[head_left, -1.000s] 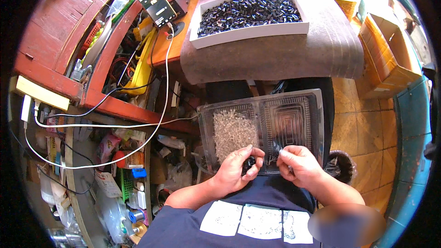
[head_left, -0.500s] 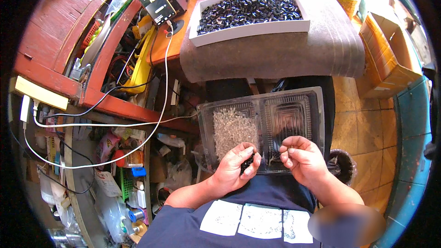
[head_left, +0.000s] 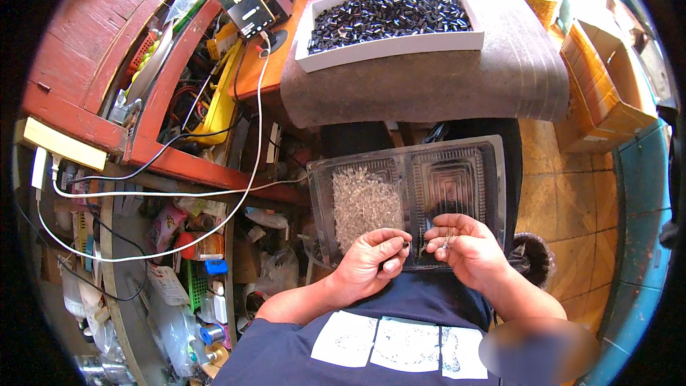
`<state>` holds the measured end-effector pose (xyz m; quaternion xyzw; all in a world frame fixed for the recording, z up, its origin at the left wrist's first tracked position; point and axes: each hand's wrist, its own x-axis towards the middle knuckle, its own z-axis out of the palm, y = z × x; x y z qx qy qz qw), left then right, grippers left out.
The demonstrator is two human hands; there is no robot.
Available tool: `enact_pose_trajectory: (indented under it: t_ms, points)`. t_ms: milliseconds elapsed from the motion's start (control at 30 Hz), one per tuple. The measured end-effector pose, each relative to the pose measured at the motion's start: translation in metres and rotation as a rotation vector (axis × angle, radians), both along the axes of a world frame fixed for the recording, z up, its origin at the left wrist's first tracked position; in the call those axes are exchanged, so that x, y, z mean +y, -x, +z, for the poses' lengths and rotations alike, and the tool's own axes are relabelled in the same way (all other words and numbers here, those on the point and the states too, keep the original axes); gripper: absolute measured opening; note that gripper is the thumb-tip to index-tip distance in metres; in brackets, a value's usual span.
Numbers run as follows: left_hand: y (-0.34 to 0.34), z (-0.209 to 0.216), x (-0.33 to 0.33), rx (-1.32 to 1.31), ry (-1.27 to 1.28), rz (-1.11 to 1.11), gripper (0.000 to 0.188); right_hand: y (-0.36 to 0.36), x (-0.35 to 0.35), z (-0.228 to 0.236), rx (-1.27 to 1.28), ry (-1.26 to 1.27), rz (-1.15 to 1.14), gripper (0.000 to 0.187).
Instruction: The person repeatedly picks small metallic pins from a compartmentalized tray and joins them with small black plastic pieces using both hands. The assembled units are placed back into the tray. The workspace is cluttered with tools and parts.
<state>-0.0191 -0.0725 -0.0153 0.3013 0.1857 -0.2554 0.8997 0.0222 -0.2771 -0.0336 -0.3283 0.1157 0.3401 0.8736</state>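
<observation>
My left hand (head_left: 370,263) is closed, thumb against forefinger, with a small black piece (head_left: 406,244) at the fingertips. Facing it a short gap away, my right hand (head_left: 468,251) pinches a few small, thin wire-like pieces (head_left: 448,241); their exact kind is too small to tell. Both hands are over the near edge of a clear plastic clamshell tray (head_left: 493,164) on my lap. Its left half has a heap of small clear, thin-legged pieces (head_left: 366,204). The right half, partly hidden by my right hand, shows ribbed plastic.
Beyond the tray, a white shallow box (head_left: 393,48) full of short black tubes stands on a mat-covered table (head_left: 429,93). A phone (head_left: 243,6) stands at the left, with a white cable (head_left: 261,100) hanging down. Cardboard boxes (head_left: 600,86) are at the right, cluttered shelves at the left.
My left hand's fingers have closed from a looser curl over black pieces to a pinch. My right hand's fingers have shifted slightly left, and the thin pieces in them now show.
</observation>
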Motion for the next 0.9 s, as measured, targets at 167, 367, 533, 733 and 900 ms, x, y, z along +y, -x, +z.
enact_pose_trajectory:
  t_ms: [167, 367, 533, 733, 900]
  points:
    - [0.0, 0.001, 0.001, 0.01, -0.004, -0.02, 0.015, -0.001, -0.001, 0.002, -0.059, -0.076, 0.041, 0.035]
    - [0.0, -0.002, 0.0, -0.021, -0.017, -0.039, 0.015, -0.001, -0.002, 0.002, -0.064, -0.078, 0.083, 0.028]
    - [-0.001, -0.003, 0.001, -0.023, 0.033, -0.052, 0.015, 0.0, -0.001, 0.005, -0.043, -0.074, 0.08, 0.02]
    - [-0.001, -0.003, 0.002, 0.003, 0.07, -0.071, 0.016, 0.005, 0.001, 0.0, -0.11, -0.049, 0.107, 0.019]
    - [0.0, -0.007, 0.001, 0.006, 0.041, -0.073, 0.014, 0.006, 0.005, 0.008, -0.079, 0.016, 0.051, 0.018]
